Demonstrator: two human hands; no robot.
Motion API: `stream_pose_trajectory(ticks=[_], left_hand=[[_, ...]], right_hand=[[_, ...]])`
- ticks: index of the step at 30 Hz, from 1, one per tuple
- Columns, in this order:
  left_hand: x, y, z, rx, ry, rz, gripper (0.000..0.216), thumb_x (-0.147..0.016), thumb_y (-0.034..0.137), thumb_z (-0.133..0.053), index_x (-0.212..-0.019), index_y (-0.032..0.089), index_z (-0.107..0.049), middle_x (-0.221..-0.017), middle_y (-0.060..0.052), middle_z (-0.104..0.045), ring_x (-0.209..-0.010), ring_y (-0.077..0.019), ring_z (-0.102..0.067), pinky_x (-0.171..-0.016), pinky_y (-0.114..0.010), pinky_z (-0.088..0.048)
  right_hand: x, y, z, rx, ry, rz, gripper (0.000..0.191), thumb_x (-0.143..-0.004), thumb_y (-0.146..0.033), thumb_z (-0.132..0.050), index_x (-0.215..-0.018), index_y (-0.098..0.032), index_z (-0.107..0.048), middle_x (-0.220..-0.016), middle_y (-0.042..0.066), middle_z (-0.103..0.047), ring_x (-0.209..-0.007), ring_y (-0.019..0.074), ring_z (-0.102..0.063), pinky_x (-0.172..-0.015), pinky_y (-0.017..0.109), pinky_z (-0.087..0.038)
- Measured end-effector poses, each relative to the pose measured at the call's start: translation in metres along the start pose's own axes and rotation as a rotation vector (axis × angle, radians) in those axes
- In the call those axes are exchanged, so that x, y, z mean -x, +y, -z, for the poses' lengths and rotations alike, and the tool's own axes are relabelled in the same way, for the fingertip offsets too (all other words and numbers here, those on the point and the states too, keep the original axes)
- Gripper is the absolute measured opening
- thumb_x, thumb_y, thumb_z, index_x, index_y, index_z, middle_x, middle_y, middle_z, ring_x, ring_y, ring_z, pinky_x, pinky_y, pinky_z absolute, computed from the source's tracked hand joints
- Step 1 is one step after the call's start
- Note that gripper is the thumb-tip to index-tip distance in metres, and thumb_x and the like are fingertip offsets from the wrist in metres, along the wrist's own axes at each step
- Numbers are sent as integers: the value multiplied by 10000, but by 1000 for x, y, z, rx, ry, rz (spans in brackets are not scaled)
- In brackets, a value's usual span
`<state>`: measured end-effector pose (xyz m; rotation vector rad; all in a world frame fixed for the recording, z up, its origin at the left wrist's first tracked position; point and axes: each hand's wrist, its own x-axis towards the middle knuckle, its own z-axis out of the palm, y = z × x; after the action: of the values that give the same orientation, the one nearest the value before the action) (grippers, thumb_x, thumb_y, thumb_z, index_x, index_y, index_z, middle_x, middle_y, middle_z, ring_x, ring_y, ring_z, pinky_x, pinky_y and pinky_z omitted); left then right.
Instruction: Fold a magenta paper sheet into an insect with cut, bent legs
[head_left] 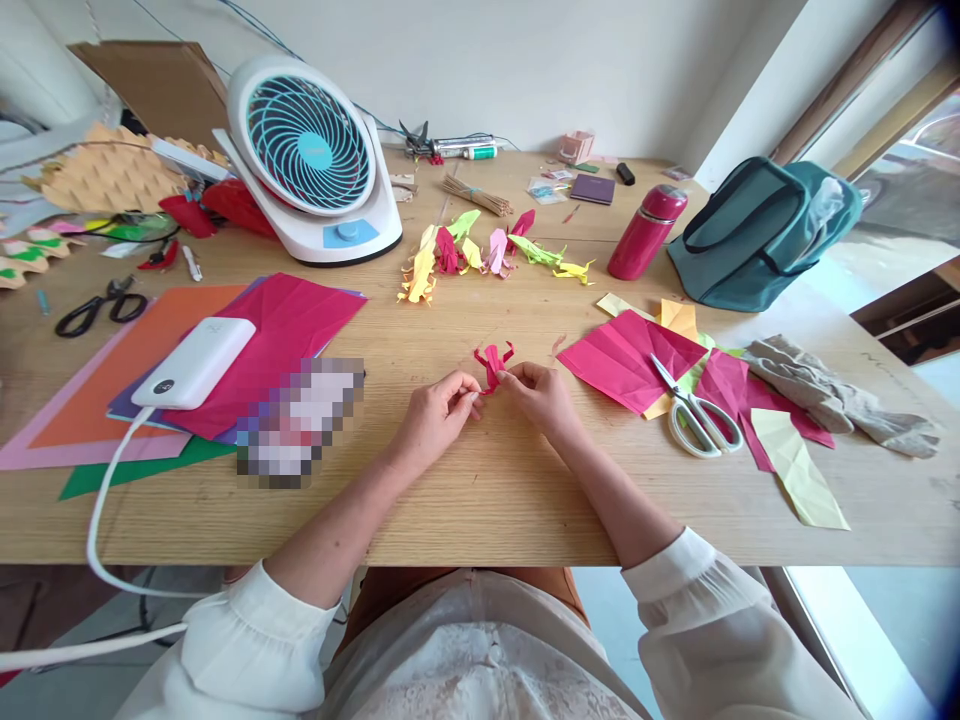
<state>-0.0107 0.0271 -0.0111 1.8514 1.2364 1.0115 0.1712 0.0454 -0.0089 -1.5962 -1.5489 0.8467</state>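
Between my hands, just above the middle of the wooden table, is a small dark pink origami figure with thin bent limbs pointing away from me. My left hand pinches the tip of a lower limb between thumb and fingers. My right hand is closed on the figure's right side, its fingertips covering part of the body. Beyond my hands stands a group of folded paper animals in yellow, pink, green and red, among them a yellow one and a light green one.
Left: coloured paper sheets, a white power bank with its cable, black scissors and a fan. Right: paper scraps, white-handled scissors, grey cloth gloves, a red flask and a teal bag.
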Motion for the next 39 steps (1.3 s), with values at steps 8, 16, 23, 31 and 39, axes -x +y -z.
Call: stream_pose_trajectory(ticks=[8,16,23,31,39], left_hand=[[1,1,-1,8,60,35,86,-924,189,-515,-886,208,-590,-707,31,-696,-554,-102,-676,-583,-196,-488],[-1,2,1,104,69,44,76,-901,204,-527,-869,204,-596,-760,8,-729,-622,-126,-716,-633,-219,-517],[1,3,-5,50,138,38,110,-813,260,-708,-762,199,-632,-646,37,-671,-585,-115,-671,-569,-196,-471],[0,1,-3,55,186,51,142,-836,308,-705,-764,198,-649,-674,20,-703,-625,-140,-717,-592,-212,-502],[-5,4,-2,423,140,201,211,-774,351,-742,-850,169,-667,-775,-32,-732,-697,-179,-732,-560,-249,-573]], right_hand=[[-1,3,-3,-416,30,38,439,-725,-622,-722,-707,-185,-680,-555,-50,-418,-531,100,-304,-507,253,-220],[1,3,-6,-539,23,49,402,-710,-588,-751,-719,-192,-683,-645,-12,-564,-595,120,-400,-559,263,-293],[0,4,-7,-525,19,28,409,-695,-594,-754,-680,-199,-645,-594,-30,-492,-564,111,-348,-528,264,-239],[2,1,-6,-552,-29,50,424,-678,-612,-767,-713,-203,-663,-658,-7,-563,-607,125,-421,-565,267,-315],[3,-1,-7,-609,-75,40,434,-665,-625,-784,-725,-213,-659,-634,-14,-528,-616,130,-405,-559,268,-305]])
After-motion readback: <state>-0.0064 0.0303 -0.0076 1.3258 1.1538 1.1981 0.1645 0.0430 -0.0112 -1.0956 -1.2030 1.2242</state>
